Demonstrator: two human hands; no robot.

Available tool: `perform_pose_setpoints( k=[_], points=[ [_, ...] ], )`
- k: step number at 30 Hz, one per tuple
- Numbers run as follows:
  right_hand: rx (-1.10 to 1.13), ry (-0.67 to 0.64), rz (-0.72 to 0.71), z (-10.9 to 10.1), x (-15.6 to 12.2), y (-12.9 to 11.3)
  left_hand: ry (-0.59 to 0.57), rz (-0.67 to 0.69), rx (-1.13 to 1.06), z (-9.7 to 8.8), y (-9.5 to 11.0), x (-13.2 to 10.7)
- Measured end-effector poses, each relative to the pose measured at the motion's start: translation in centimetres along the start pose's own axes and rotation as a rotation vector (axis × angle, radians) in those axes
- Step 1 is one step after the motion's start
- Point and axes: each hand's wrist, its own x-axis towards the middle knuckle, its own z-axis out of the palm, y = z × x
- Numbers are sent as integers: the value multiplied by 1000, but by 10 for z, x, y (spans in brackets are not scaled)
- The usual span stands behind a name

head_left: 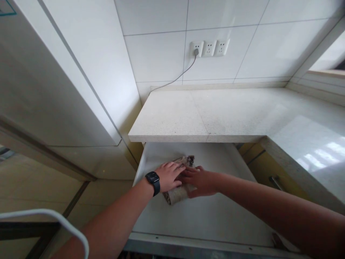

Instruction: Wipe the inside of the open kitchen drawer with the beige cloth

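I have the cloth (176, 196) in the drawer (210, 221), my left hand (168, 177) spread over it; whether my right hand (202, 181) pinches it, I can't tell. Uneven pressure could skid it or loosen its folds.

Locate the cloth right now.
In the head view, the cloth lies inside the open drawer, left of its middle, with the left hand and right hand on it, in front of the counter.

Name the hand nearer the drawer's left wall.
Left. The left hand lies on the cloth, to the right of the drawer's left wall; the right hand touches the cloth farther right.
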Motion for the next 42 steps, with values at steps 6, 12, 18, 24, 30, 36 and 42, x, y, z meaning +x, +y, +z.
perform_pose_setpoints(
  k=[6,12,18,24,30,36,42],
  points=[
    [-18,-29,205,-33,-94,32,-105,45,-31,32,10,2],
    [143,80,366,-43,-154,54,-186,107,-69,31,33,2],
    [99,55,278,-52,-136,56,-231,81,-89,33,40,9],
    [139,64,272,-59,-144,67,-224,34,-21,36,30,36],
    [183,73,70,-59,-138,21,-52,-109,71,48,24,80],
    [112,-81,1,-43,-134,10,1,-323,75,62,45,121],
    [106,-46,117,-50,-140,34,56,-476,115,66,55,157]
  ],
)
